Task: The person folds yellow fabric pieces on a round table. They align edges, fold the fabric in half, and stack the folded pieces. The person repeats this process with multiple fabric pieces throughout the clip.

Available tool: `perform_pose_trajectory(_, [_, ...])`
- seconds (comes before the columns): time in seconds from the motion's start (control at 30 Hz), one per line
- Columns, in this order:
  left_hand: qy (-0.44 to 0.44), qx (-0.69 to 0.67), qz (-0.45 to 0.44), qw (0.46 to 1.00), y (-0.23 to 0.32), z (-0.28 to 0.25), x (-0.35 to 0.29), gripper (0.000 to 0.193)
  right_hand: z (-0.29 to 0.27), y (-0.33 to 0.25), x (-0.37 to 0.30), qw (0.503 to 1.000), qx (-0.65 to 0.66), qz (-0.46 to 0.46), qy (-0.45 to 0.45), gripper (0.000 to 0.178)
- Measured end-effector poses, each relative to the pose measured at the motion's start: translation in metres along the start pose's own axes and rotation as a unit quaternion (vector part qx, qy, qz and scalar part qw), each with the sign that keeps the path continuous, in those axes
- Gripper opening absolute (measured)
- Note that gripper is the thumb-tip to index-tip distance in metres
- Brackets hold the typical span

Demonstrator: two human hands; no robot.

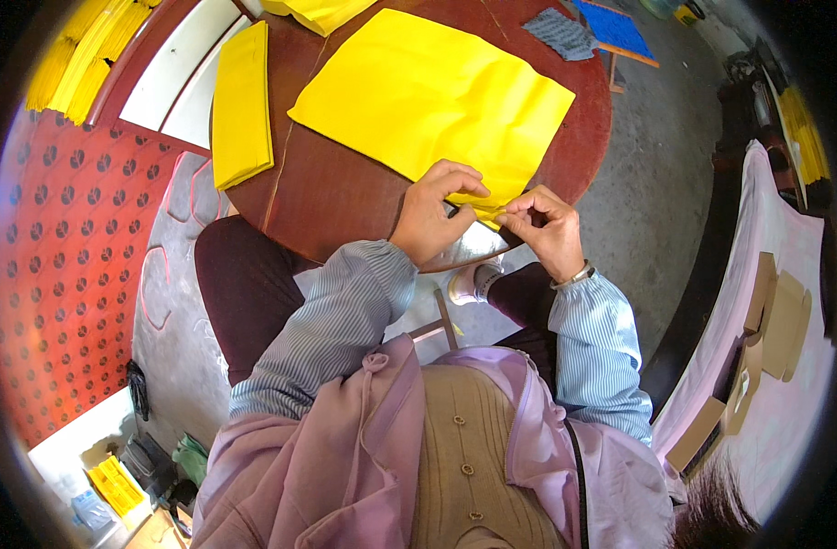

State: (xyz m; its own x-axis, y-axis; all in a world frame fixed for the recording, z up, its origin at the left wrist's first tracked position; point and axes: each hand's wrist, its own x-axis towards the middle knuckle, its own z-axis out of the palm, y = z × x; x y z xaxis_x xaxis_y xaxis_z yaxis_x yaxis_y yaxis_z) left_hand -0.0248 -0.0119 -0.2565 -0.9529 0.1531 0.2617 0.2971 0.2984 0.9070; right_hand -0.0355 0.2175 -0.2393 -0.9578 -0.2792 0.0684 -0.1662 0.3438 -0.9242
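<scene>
Right hand (548,229) pinching, thumb and forefinger closed on the near corner of the yellow fabric sheet (437,91)! Just left of it, the left hand (437,210) sits half open at the sheet's edge, thumb and forefinger apart. The sheet spreads ahead of both hands across the round brown table (332,197). Farther out, left of the left hand, a folded yellow stack (242,110); well beyond the right hand, a grey cloth (562,34).
</scene>
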Motion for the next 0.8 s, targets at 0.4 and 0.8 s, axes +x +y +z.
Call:
perform_pose_trajectory(0.4, [0.038, 0.023, -0.023, 0.999, 0.002, 0.011, -0.002, 0.018, 0.006, 0.011, -0.002, 0.998, 0.062, 0.001, 0.027, 0.019])
perform_pose_trajectory(0.8, [0.049, -0.017, -0.059, 0.997, 0.000, 0.011, 0.001, 0.016, 0.000, 0.002, -0.005, 0.999, -0.028, -0.042, 0.002, 0.016])
